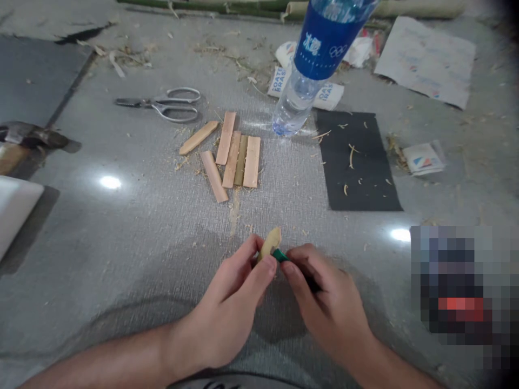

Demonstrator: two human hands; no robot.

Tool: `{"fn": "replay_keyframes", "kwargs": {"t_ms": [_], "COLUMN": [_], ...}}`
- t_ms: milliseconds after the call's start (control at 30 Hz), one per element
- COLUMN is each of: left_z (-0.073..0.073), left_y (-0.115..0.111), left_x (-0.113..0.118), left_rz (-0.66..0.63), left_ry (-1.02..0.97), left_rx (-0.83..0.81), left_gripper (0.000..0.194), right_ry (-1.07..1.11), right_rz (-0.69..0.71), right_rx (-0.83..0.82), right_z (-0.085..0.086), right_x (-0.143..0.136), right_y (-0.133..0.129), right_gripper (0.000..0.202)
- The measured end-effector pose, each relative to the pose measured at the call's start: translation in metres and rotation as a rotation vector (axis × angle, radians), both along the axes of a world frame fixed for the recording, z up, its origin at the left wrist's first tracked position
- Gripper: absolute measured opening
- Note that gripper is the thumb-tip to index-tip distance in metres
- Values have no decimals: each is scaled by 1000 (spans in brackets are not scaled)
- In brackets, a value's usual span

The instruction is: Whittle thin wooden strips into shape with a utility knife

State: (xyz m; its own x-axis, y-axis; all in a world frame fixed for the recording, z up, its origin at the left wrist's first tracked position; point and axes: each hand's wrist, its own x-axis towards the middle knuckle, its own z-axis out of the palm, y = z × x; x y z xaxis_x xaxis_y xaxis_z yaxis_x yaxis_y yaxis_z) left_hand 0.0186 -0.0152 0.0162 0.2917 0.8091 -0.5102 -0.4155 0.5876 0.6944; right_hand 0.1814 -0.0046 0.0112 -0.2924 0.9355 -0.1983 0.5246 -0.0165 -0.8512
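Pinched in my left hand (233, 305) is a short pale bamboo piece (271, 241) with a tapered tip pointing up and away from me. My right hand (330, 302) is closed around a small green-handled tool (279, 255). Its end meets the side of the bamboo piece beside my left thumb; most of the tool is hidden in my fingers. Beyond my hands lie several flat bamboo strips (252, 162), most side by side. One rounded strip (198, 138) lies apart at their upper left.
Silver scissors (176, 105) lie behind the strips. A water bottle (312, 70) stands at the back, beside black sandpaper-like sheet (365, 167) with shavings. At left are a hammer (36, 136) and a white block (18, 205). Bamboo poles (227, 6) line the far edge; a blurred-out patch covers the right.
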Motion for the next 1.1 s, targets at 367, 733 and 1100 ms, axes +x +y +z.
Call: {"fn": "replay_keyframes", "kwargs": {"t_ms": [367, 733, 1100], "left_z": [8, 6, -3], "left_y": [3, 2, -10], "left_x": [-7, -7, 1], "left_rz": [-309, -395, -331], "left_ry": [463, 607, 656], "left_rx": [249, 427, 439], "left_gripper": [31, 27, 23], "right_ry": [3, 131, 308], "right_rz": [49, -11, -140], "right_rx": [44, -99, -143], "right_z": [-1, -2, -6], "right_x": [-4, -6, -18], "right_y": [-2, -6, -19], "right_gripper": [27, 24, 10]}}
